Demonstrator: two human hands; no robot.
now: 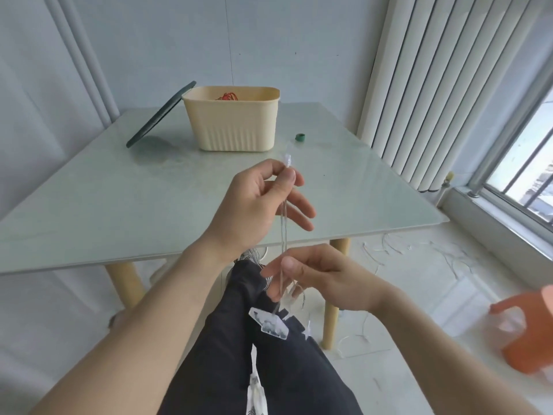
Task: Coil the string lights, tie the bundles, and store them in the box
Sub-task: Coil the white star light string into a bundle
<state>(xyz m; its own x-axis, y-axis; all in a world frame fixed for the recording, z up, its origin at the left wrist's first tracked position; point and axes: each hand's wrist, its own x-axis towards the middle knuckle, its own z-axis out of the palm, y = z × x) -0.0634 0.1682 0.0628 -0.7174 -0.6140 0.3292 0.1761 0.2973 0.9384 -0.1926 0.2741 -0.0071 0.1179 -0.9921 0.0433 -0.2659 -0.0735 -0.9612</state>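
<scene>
Coiling is only beginning: left hand [254, 205] and right hand [317, 277] are pinching the clear string lights [283, 226] between them, cream box [233, 121] beyond awaiting them.

Both forearms are bare, with no sleeves, rings or watch visible. Dark charcoal trousers [269, 369] cover the legs at lower centre of the frame.

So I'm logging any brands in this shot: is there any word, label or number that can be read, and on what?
None can be read.
Cream box: ribbed wall, no label in view.
Dark lid: plain.
Clear ornament on the string lights: pale markings, too blurred to tell.
</scene>
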